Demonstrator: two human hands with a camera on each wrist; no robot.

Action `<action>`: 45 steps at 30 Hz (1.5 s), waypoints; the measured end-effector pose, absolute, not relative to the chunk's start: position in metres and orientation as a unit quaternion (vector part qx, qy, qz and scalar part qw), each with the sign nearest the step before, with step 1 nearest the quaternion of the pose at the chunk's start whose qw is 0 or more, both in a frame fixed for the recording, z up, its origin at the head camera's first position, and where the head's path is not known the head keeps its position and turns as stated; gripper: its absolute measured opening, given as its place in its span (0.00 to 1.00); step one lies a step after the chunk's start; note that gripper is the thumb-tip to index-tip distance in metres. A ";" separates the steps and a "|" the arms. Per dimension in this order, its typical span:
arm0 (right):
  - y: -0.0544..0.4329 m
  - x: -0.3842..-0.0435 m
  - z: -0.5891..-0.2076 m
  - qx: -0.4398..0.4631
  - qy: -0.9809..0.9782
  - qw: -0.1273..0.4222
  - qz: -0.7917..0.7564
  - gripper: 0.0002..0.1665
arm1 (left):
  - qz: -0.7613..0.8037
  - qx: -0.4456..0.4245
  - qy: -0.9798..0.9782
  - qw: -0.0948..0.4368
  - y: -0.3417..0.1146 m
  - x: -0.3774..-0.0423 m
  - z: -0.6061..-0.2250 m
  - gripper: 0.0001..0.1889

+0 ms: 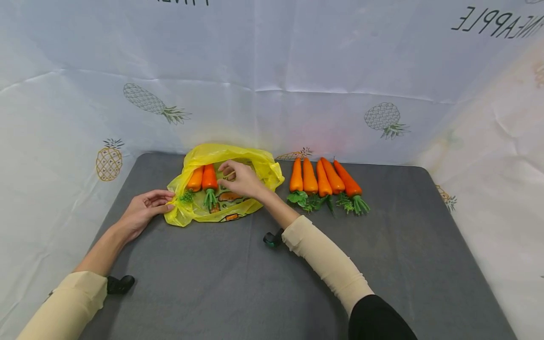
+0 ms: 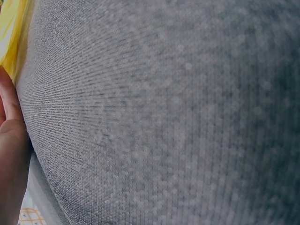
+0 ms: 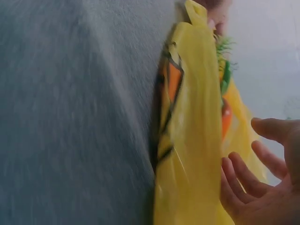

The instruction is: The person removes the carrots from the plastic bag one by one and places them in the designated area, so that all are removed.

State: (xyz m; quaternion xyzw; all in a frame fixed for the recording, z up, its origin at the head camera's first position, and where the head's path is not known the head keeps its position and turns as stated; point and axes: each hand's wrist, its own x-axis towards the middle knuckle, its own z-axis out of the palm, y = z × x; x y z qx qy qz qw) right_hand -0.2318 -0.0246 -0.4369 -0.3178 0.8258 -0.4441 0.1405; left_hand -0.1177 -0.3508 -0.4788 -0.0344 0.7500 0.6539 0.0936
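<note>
Ideally, the left hand [image 1: 145, 211], fingers pinching the yellow plastic bag [image 1: 229, 152] at its edge, should hold it wide so the right hand [image 1: 243, 180], fingers apart and empty, clears the two carrots [image 1: 209, 178] inside; five more carrots [image 1: 323, 180] lie rightward on the worktop [image 1: 212, 278].

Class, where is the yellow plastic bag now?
In the head view, the yellow plastic bag lies left of centre on the grey table, between the left hand and a row of five orange carrots.
</note>
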 end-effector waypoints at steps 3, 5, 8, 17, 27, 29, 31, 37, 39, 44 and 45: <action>-0.034 -0.230 -0.442 -0.315 0.829 0.151 -0.437 0.25 | 0.658 -0.031 0.747 0.094 -0.352 -0.117 -0.479 0.16; -0.040 -0.228 -0.444 -0.313 0.832 0.155 -0.431 0.26 | 0.662 -0.030 0.744 0.092 -0.352 -0.116 -0.479 0.16; -0.048 -0.226 -0.447 -0.313 0.838 0.154 -0.419 0.27 | 0.663 -0.029 0.743 0.092 -0.353 -0.116 -0.478 0.16; -0.058 -0.221 -0.453 -0.325 0.856 0.139 -0.378 0.34 | 0.666 -0.030 0.740 0.089 -0.351 -0.116 -0.477 0.16; -0.057 -0.221 -0.456 -0.349 0.833 0.171 -0.393 0.36 | 0.674 -0.027 0.733 0.089 -0.350 -0.116 -0.476 0.15; -0.056 -0.221 -0.456 -0.345 0.831 0.176 -0.399 0.36 | 0.675 -0.026 0.732 0.089 -0.350 -0.116 -0.476 0.15; -0.056 -0.220 -0.456 -0.339 0.828 0.180 -0.408 0.35 | 0.675 -0.025 0.732 0.088 -0.350 -0.116 -0.476 0.15; -0.054 -0.219 -0.458 -0.325 0.824 0.181 -0.427 0.29 | 0.679 -0.019 0.729 0.083 -0.348 -0.116 -0.477 0.15; -0.053 -0.219 -0.458 -0.325 0.821 0.181 -0.433 0.28 | 0.681 -0.019 0.728 0.082 -0.349 -0.116 -0.477 0.15; -0.048 -0.220 -0.458 -0.327 0.806 0.193 -0.454 0.27 | 0.684 -0.023 0.724 0.083 -0.350 -0.116 -0.478 0.15; -0.047 -0.221 -0.457 -0.328 0.803 0.196 -0.458 0.27 | 0.684 -0.024 0.725 0.083 -0.351 -0.116 -0.478 0.15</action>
